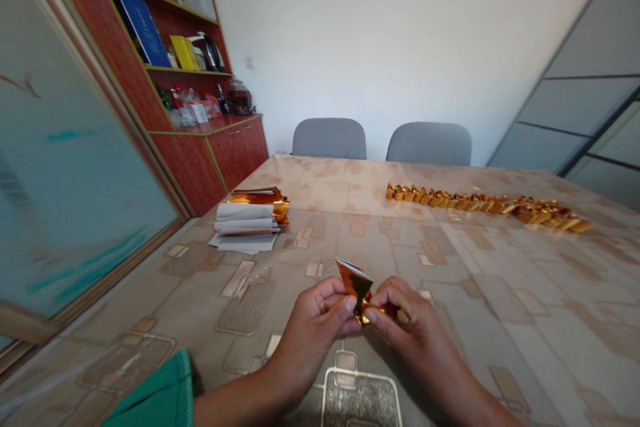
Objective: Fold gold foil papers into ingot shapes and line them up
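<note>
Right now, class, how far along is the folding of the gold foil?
Done: a long row of folded gold foil pieces lies along the far side of the table. In hand: one gold foil piece pinched between the left hand and right hand. Left: a stack of foil-backed sheets at the left, seemingly unfolded.

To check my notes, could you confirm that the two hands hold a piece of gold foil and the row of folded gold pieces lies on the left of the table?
The head view shows the row of folded gold pieces on the table's right, not left; the two hands do hold the gold foil.
</note>
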Action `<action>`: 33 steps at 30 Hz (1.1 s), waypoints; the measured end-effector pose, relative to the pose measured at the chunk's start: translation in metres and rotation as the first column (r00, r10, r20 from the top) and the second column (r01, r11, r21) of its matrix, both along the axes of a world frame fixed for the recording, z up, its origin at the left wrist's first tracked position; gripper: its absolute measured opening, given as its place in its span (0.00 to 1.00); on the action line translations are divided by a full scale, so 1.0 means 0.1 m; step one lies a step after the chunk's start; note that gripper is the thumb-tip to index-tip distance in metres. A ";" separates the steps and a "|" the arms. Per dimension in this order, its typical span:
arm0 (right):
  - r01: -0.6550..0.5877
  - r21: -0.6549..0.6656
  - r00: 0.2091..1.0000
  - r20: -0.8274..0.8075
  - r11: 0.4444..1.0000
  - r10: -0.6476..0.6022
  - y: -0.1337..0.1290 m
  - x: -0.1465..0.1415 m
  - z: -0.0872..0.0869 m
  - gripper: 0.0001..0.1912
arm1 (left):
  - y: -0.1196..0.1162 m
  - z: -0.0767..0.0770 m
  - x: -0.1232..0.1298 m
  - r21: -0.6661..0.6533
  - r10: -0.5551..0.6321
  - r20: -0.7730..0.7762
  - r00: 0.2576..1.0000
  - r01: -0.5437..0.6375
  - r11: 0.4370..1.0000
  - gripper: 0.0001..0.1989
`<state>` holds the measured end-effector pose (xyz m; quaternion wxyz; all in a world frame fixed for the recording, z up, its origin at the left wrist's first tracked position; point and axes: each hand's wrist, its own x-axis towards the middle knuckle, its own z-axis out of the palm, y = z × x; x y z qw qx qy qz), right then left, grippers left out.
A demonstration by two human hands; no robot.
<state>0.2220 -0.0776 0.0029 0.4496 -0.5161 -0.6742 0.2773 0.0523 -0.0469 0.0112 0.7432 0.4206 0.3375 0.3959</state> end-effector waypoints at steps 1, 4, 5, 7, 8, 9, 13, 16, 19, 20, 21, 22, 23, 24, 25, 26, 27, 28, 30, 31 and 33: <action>0.023 0.003 1.000 0.004 1.000 -0.023 0.00 -0.01 0.01 0.10 | 0.00 -0.01 0.00 0.000 -0.002 -0.010 1.000 0.002 1.000 0.19; 0.053 0.035 0.998 0.030 0.998 -0.054 -0.01 -0.02 0.04 0.09 | -0.01 -0.03 0.01 -0.015 -0.014 -0.025 1.000 0.014 1.000 0.21; 0.054 0.052 0.998 0.041 0.997 -0.056 -0.02 -0.03 0.05 0.09 | -0.01 -0.03 0.01 -0.023 -0.018 -0.024 1.000 0.018 1.000 0.21; 0.051 0.075 0.996 0.066 0.996 -0.056 -0.02 -0.03 0.05 0.09 | -0.01 -0.04 0.01 -0.044 -0.029 -0.017 0.999 0.028 0.999 0.21; 0.049 0.083 0.995 0.080 0.995 -0.056 -0.02 -0.03 0.05 0.08 | -0.02 -0.04 0.01 -0.058 -0.032 -0.015 0.999 0.031 0.998 0.21; 0.051 0.095 0.994 0.095 0.994 -0.060 -0.02 -0.03 0.04 0.08 | -0.02 -0.03 0.01 -0.073 -0.034 -0.012 0.999 0.033 0.997 0.21; 0.036 0.173 0.983 0.173 0.984 -0.066 -0.02 -0.01 0.03 0.05 | -0.02 -0.02 0.01 -0.118 -0.034 0.007 0.999 0.034 0.992 0.22; -0.035 0.230 0.977 0.214 0.972 -0.015 -0.02 0.02 0.06 0.09 | -0.02 -0.03 0.01 -0.156 -0.022 0.007 1.000 0.023 0.987 0.22; -0.094 0.265 0.971 0.238 0.960 0.030 -0.01 0.03 0.08 0.12 | -0.02 -0.04 0.01 -0.190 -0.007 0.006 1.000 0.008 0.982 0.23; -0.108 0.267 0.968 0.249 0.958 0.039 -0.01 0.03 0.09 0.12 | -0.02 -0.04 0.01 -0.196 -0.005 0.003 1.000 0.005 0.981 0.23; -0.119 0.266 0.964 0.263 0.957 0.046 -0.01 0.03 0.09 0.13 | -0.02 -0.04 0.01 -0.200 -0.003 -0.001 1.000 0.003 0.980 0.23; -0.125 0.266 0.960 0.274 0.956 0.050 -0.01 0.02 0.09 0.13 | -0.02 -0.04 0.01 -0.204 -0.001 -0.004 1.000 0.000 0.979 0.23; -0.126 0.262 0.960 0.277 0.957 0.051 -0.01 0.01 0.10 0.13 | -0.01 -0.03 0.02 -0.211 0.003 -0.004 1.000 -0.004 0.978 0.23; -0.121 0.256 0.962 0.269 0.959 0.050 -0.01 0.00 0.10 0.13 | -0.01 -0.02 0.02 -0.220 0.008 0.000 1.000 -0.008 0.975 0.22; -0.111 0.248 0.968 0.248 0.962 0.048 -0.01 -0.01 0.10 0.13 | -0.01 -0.01 0.03 -0.232 0.016 0.012 1.000 -0.013 0.973 0.22; -0.093 0.237 0.976 0.214 0.967 0.042 -0.02 -0.02 0.10 0.11 | -0.01 0.01 0.03 -0.243 0.031 0.029 0.999 -0.023 0.970 0.22; -0.066 0.215 0.986 0.167 0.974 0.030 -0.02 -0.02 0.10 0.10 | -0.01 0.02 0.03 -0.252 0.052 0.049 0.997 -0.038 0.967 0.21; -0.028 0.190 0.994 0.107 0.981 0.008 -0.02 -0.02 0.10 0.09 | 0.00 0.03 0.03 -0.258 0.076 0.070 0.995 -0.056 0.965 0.21; 0.052 0.118 0.999 -0.021 0.992 -0.049 -0.02 -0.03 0.07 0.07 | 0.00 0.04 0.04 -0.259 0.123 0.109 0.986 -0.091 0.961 0.20; 0.078 0.066 0.994 -0.079 0.995 -0.072 -0.01 -0.03 0.05 0.08 | 0.01 0.04 0.04 -0.259 0.140 0.125 0.982 -0.104 0.960 0.19; 0.086 -0.042 0.983 -0.160 0.995 -0.092 0.00 -0.04 0.00 0.11 | 0.01 0.03 0.03 -0.262 0.153 0.153 0.976 -0.109 0.959 0.18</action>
